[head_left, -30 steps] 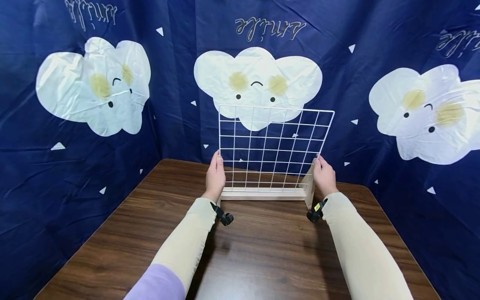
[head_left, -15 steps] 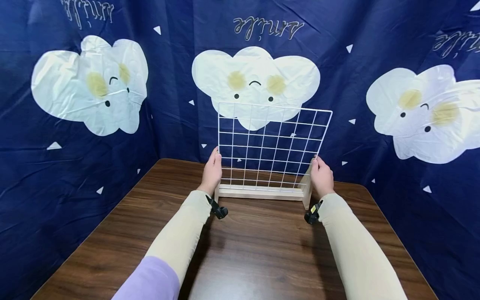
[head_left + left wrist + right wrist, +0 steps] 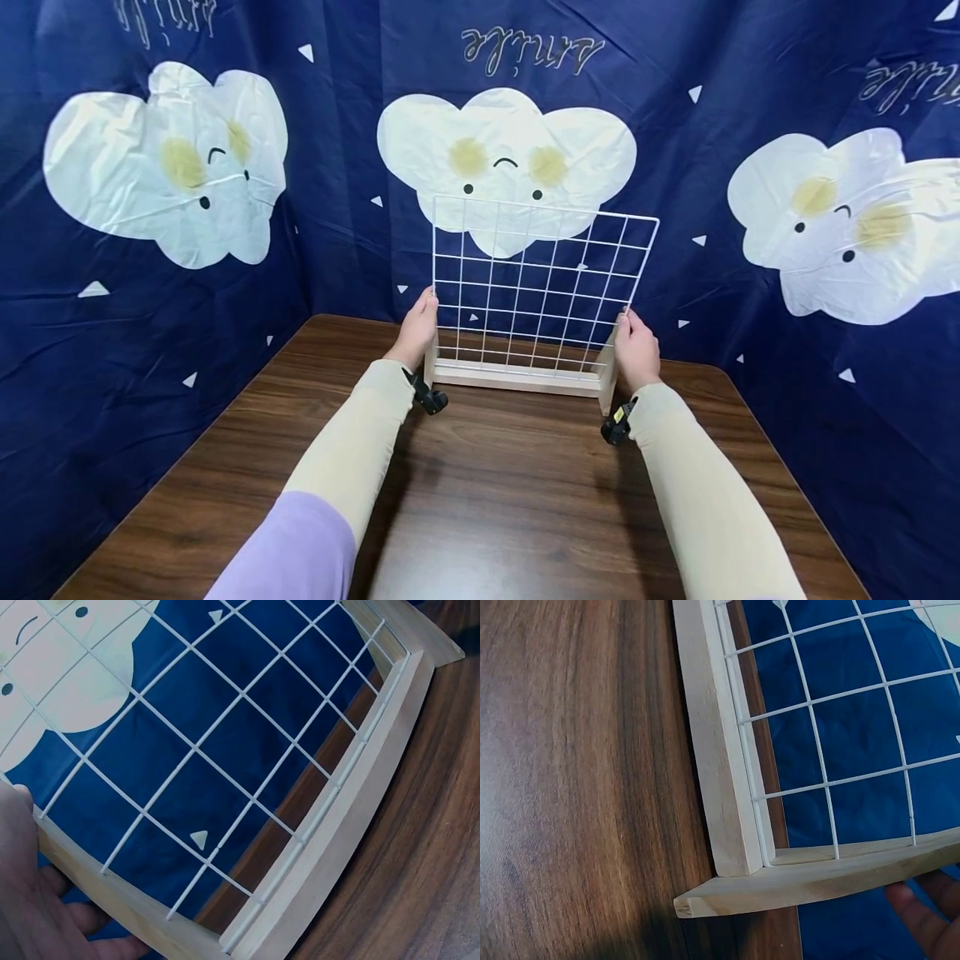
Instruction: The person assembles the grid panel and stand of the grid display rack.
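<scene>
A white wire grid panel (image 3: 643, 266) stands nearly upright in a pale wooden stand (image 3: 517, 379) toward the back of the table. My left hand (image 3: 416, 329) grips the panel's left edge, thumb in front. In the left wrist view, that hand's fingers (image 3: 86, 915) curl behind the wooden side piece (image 3: 131, 911). On the opposite edge, my right hand (image 3: 637, 350) holds the panel beside the stand's right leg. The right wrist view shows its fingertips (image 3: 907, 904) against the outer face of the wooden side (image 3: 817, 889); its thumb is out of that view.
The dark brown wooden table (image 3: 480, 500) reaches forward from the stand to the person. Behind and along both sides hangs a blue curtain (image 3: 337, 167) printed with white clouds. Black wrist cameras sit on both sleeves.
The head view has shifted and tilted slightly. Panel and stand appear a little farther left in it, with the panel's left corner higher. Both hands keep their hold on the two sides.
</scene>
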`<state>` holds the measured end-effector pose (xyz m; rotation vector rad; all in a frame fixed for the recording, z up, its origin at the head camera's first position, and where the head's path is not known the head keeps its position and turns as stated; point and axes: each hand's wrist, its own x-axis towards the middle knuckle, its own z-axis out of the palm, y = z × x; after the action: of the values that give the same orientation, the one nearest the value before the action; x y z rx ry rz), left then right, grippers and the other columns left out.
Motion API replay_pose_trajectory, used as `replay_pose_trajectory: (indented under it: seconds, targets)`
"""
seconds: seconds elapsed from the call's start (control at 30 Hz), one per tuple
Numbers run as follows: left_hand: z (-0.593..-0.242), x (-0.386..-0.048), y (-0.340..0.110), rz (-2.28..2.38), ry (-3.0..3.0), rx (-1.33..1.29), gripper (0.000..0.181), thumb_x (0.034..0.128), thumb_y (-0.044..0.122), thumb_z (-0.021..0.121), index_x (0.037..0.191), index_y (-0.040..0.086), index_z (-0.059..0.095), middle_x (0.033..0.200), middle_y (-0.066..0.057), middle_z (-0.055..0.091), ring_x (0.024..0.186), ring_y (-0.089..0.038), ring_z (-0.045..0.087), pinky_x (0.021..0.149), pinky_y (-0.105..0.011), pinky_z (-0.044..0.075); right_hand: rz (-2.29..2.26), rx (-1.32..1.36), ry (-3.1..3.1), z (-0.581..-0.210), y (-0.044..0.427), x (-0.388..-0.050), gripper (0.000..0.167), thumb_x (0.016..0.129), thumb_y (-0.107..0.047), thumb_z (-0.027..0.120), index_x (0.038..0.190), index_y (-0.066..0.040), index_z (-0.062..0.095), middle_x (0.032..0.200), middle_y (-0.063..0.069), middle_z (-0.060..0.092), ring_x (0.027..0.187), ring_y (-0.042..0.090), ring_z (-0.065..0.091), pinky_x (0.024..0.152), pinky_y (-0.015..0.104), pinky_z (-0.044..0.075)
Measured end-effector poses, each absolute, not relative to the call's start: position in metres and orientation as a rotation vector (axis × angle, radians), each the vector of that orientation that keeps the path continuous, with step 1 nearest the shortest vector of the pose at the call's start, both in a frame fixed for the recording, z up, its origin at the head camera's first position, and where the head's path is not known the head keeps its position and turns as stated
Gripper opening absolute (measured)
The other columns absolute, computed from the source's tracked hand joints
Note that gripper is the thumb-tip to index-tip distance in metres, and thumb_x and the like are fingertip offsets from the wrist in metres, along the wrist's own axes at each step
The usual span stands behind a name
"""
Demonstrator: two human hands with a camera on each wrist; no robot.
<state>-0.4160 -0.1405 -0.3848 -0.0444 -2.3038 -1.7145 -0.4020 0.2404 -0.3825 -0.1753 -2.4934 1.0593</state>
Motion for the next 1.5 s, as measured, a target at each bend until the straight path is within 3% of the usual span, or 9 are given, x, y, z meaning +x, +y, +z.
replay_pose_trajectory:
  seconds: [1.5]
  targets:
    - [-0.3871,-0.4117,-0.1406,-1.785,-2.316,-0.014,0.052,0.1115,0.038,0.032,0.16,0.02,0.032,0.164,-0.009,0.029,0.151,-0.028,0.024,0.122,-0.043,0.019,1.09,-0.198,-2.531,-0.3831,0.2414,-0.401,0.053,0.111,-0.041,0.028,0.158,-0.019,0.036,0.157,0.014,0.041,0.141,0.04,0.041,0.113,0.057,0.033]
